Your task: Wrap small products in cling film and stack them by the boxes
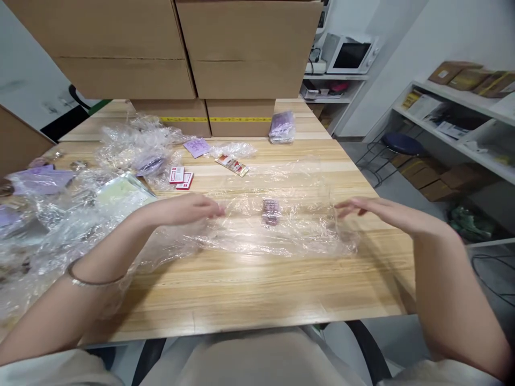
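A large clear plastic bag (298,236) lies spread flat on the wooden table (257,295) in front of me. Near its middle is a small purple printed patch (271,212); whether it is on the bag or under it I cannot tell. My left hand (189,208) reaches over the bag's left part, fingers stretched out and the tips close to the film. On the other side, my right hand (366,206) hovers by the bag's right edge with its fingers extended and slightly bent. I see nothing gripped in either hand; contact with the film is unclear.
Crumpled plastic wrapping (137,139) is heaped along the left. Beyond the bag lie two red-and-white small boxes (184,181), a brown-and-gold packet (232,165) and a wrapped purple bundle (282,127). Stacked cardboard boxes (245,51) stand at the back.
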Available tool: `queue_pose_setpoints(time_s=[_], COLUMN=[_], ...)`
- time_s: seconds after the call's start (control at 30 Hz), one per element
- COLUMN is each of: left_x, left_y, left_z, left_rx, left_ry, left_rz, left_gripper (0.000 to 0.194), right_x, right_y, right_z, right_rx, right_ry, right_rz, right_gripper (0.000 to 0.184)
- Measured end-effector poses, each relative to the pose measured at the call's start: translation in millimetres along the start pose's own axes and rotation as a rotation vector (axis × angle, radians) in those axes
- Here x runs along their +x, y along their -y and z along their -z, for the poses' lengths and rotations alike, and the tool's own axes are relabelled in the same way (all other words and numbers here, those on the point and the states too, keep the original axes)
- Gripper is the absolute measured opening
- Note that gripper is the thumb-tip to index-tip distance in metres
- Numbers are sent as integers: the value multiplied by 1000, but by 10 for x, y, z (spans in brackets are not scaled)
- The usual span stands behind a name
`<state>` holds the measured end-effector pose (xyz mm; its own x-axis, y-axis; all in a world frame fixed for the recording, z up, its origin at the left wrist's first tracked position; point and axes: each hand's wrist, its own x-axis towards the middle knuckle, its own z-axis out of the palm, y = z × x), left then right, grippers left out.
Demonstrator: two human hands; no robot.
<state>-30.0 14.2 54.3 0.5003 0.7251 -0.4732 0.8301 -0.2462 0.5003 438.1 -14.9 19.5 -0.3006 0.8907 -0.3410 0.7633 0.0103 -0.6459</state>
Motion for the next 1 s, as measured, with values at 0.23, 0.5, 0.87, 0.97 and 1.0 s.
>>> queue_pose_setpoints(time_s=[0.23, 0.5, 0.87, 0.97, 1.0], left_x=[994, 1079, 714, 739, 781], left_y=[116, 282, 108, -251, -350], left_z=[53, 16, 44, -149, -218], left_rx=[254, 165, 439, 403, 374], left_ry=[-325, -453, -790, -474, -367], left_rz=[438, 206, 252, 45, 14], left_gripper=[66, 21, 41, 39, 40], right_x=[879, 1086, 1011, 1011, 1007], right_y=[654, 921, 493, 448, 455], right_z=[-754, -1087, -1053, -1093, -1092], right_rx=[-263, -473, -126, -103, -99], right_ry=[-175, -242, -267, -170, -120], right_rz=[241, 374, 709, 654, 647], right_gripper=[72, 44, 34, 40, 43])
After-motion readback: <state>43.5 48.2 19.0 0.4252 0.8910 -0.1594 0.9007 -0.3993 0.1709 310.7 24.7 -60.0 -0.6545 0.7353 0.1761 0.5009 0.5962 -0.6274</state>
